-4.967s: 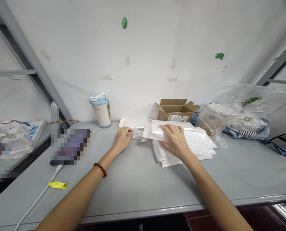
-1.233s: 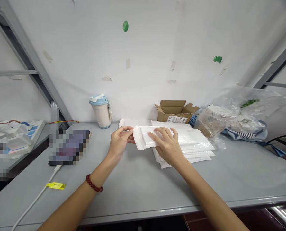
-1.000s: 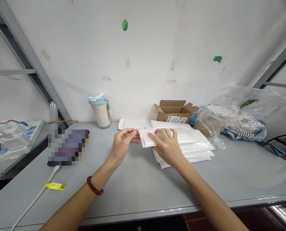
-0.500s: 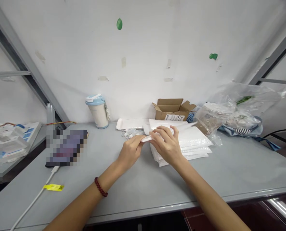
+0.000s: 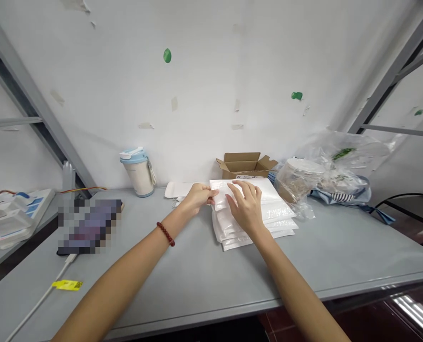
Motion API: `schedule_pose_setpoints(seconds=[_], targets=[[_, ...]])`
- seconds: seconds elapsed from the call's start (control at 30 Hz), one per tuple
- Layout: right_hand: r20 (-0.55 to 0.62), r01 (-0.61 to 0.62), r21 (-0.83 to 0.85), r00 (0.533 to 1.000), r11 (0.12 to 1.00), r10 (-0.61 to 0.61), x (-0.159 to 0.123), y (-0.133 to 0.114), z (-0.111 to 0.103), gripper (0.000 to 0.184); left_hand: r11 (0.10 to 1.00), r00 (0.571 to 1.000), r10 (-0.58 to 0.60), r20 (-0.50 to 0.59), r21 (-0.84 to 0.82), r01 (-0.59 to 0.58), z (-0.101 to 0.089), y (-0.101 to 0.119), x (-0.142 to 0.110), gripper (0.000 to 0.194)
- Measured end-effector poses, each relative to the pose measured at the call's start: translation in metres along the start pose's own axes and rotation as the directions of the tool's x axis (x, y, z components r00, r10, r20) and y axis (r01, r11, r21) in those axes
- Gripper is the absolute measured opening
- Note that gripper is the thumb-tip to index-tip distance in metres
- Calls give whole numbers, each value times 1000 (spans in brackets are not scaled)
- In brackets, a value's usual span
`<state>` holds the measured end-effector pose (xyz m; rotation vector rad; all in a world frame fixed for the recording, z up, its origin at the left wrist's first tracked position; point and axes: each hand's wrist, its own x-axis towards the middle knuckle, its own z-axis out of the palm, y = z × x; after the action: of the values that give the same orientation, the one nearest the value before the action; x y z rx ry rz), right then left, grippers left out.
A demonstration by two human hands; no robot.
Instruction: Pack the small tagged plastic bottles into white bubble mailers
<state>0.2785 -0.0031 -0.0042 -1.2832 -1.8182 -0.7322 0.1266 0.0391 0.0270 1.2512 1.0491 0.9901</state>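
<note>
A pile of white bubble mailers (image 5: pixel 240 232) lies on the grey table, its edges uneven. Over the top of it is one bubble mailer (image 5: pixel 263 185), pinched at its left edge between the thumb and fingers of my left hand (image 5: pixel 199 197). My right hand (image 5: pixel 246 204) rests over the same mailer with fingers spread, its fingertips at or just above the surface. Behind my left hand, a flat white packet (image 5: pixel 174 189) is partly hidden.
An open cardboard box (image 5: pixel 245 164) stands against the wall. Clear plastic bags (image 5: pixel 300 175) with contents sit to the right. At left are a lidded cup (image 5: pixel 139 175), a blurred-out phone-like device (image 5: pixel 93 223), its white cable (image 5: pixel 33 306) and white equipment (image 5: pixel 15 218).
The mailer held up edge-on between both hands now lies flat on the pile. My right hand has loosened and spread its fingers; my left still pinches the edge. The view has shifted slightly.
</note>
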Motion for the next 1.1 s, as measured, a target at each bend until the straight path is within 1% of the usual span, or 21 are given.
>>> schedule_pose_setpoints(seconds=[0.07,0.13,0.23,0.3,0.37,0.47,0.53,0.6,0.63,0.7,0.8,0.87,0.97,1.1], targets=[[97,-44,-23,994,999,46,-1,4,2,25,1000,1000,-4,-28,-14,4,5,-4,13,25],[210,-97,-46,972,994,104,-1,7,3,27,1000,997,6,-76,-17,-7,10,-9,23,23],[369,-164,-72,912,984,179,-1,9,2,30,999,984,48,-169,16,-46,10,-15,32,12],[442,-183,-78,875,980,199,-1,9,1,31,994,969,93,-228,69,-79,3,-18,35,8],[500,-186,-73,843,980,197,0,8,-1,34,982,951,146,-274,157,-106,-12,-19,38,8],[581,-196,-70,789,978,200,1,7,-7,40,927,923,231,-309,359,-112,-42,-19,41,10],[618,-216,-89,754,972,224,1,7,-10,44,854,911,283,-301,512,-96,-63,-20,42,12],[628,-237,-116,735,965,256,0,6,-13,45,764,911,318,-263,640,-82,-81,-22,42,14],[621,-243,-127,737,962,268,-1,6,-14,45,719,916,326,-235,690,-79,-88,-23,42,16],[590,-251,-146,755,957,288,-3,6,-15,44,637,932,323,-167,766,-84,-97,-27,43,19],[543,-263,-178,777,948,318,-6,7,-14,44,539,956,286,-63,835,-107,-105,-31,49,23],[532,-248,-198,785,948,317,-7,8,-12,45,489,968,252,-10,864,-118,-109,-33,54,23],[518,-198,-208,808,958,280,-6,9,-10,48,425,977,207,43,896,-129,-113,-33,63,20],[500,-162,-181,834,970,233,-4,8,-9,52,358,977,192,89,921,-154,-116,-34,67,16]])
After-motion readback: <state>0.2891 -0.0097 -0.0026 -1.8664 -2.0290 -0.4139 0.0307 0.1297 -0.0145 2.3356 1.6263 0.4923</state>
